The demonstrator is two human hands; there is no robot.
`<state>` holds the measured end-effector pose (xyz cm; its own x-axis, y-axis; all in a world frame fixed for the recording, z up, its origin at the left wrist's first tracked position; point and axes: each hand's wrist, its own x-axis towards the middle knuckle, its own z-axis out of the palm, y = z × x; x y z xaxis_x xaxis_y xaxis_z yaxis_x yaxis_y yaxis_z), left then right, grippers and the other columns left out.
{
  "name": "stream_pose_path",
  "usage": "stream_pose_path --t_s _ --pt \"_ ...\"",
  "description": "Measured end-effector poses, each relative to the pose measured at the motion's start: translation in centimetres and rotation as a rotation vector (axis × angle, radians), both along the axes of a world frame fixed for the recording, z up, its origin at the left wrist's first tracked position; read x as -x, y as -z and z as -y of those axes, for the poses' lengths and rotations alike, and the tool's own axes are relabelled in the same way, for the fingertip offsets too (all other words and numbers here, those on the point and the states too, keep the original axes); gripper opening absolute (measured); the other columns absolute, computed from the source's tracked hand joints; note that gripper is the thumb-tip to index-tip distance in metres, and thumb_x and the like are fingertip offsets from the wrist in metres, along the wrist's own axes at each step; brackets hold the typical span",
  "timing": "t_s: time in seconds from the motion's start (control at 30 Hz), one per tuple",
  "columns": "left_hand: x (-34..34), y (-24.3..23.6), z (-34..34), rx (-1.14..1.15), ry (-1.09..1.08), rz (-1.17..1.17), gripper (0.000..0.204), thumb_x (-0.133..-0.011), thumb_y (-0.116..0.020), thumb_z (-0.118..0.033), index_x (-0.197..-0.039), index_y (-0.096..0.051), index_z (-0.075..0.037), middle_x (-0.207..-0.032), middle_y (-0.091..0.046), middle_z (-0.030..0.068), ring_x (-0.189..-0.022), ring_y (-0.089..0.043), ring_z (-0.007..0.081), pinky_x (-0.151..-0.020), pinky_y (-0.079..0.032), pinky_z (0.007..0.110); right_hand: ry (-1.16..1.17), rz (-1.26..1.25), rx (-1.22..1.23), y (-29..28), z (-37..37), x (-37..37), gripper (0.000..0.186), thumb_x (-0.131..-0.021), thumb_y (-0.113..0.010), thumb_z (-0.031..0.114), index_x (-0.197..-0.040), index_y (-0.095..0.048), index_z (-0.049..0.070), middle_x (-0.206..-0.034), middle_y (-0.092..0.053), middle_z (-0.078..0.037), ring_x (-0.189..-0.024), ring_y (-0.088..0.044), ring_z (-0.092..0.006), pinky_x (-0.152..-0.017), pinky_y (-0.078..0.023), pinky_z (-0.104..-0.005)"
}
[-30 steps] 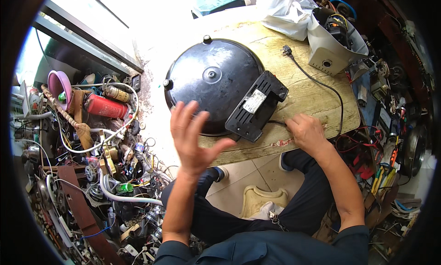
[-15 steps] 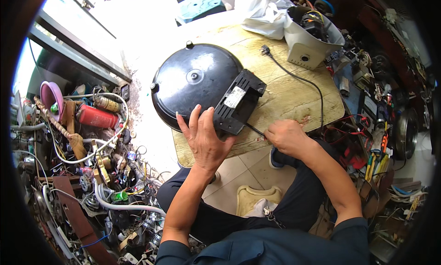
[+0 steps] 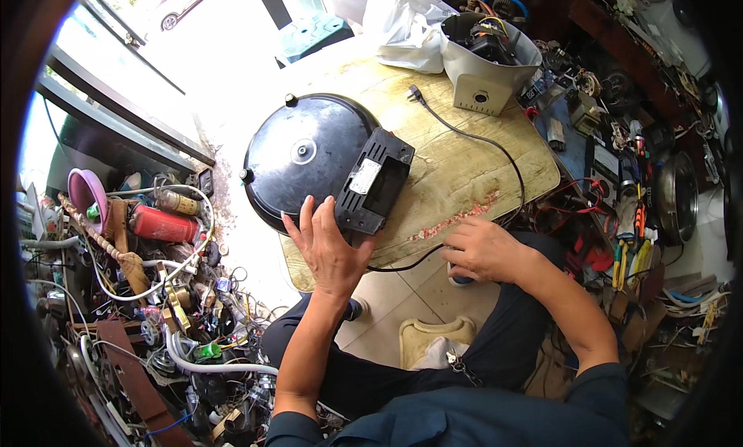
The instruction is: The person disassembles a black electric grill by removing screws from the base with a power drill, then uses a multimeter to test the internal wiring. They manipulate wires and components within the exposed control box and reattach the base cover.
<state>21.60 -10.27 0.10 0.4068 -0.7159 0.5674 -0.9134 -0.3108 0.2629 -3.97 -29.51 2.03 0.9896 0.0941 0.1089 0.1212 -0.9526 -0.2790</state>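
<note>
Worn wooden tabletop point(image 3: 484, 168) bears an upturned black electric pan point(image 3: 286, 164) just beyond the nearer, wide-spread left hand point(image 3: 326, 250), control box point(image 3: 374, 185) slanting away rightward, while the right hand point(image 3: 486, 250) pinches the power cord point(image 3: 410, 265).

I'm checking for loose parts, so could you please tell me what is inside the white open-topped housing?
Inside the white housing are a black component and a yellow wire. What lies beneath cannot be seen: component and housing walls cover it.
</note>
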Motion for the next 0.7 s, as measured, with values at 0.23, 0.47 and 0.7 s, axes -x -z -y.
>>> stream_pose_path --t_s 0.23,0.47,0.7 --pt "1.0 -0.6 -0.8 0.008 0.061 -0.031 0.110 -0.076 -0.097 -0.044 -0.157 -0.038 0.001 -0.156 -0.051 0.0205 -0.156 -0.037 0.0460 -0.128 -0.015 0.072 0.204 0.186 -0.095 -3.5 1.3 -1.0 0.030 -0.081 -0.085 0.014 -0.107 -0.072 0.006 -0.111 -0.073 -0.009 -0.103 -0.071 -0.0305 -0.092 -0.056 -0.0426" --pt "0.9 0.2 -0.4 0.138 0.167 -0.036 0.097 -0.082 -0.094 -0.045 -0.151 -0.044 0.001 -0.158 -0.049 0.0277 -0.152 -0.042 0.0492 -0.126 -0.025 0.072 0.524 0.453 -0.243 0.9 4.2 -1.3 0.024 -0.083 -0.083 0.001 -0.105 -0.075 0.002 -0.105 -0.076 -0.014 -0.090 -0.074 -0.0358 -0.080 -0.060 -0.0413" --pt "0.1 -1.4 -2.8 0.684 0.714 -1.073 0.097 -0.104 -0.061 -0.065 -0.174 -0.019 -0.011 -0.179 -0.017 0.0273 -0.159 -0.034 0.0447 -0.123 -0.038 0.058 0.725 0.505 -0.380 1.9 4.9 -3.7 0.015 -0.094 -0.076 -0.001 -0.108 -0.074 -0.002 -0.102 -0.075 -0.017 -0.083 -0.074 -0.0310 -0.072 -0.058 -0.0372"
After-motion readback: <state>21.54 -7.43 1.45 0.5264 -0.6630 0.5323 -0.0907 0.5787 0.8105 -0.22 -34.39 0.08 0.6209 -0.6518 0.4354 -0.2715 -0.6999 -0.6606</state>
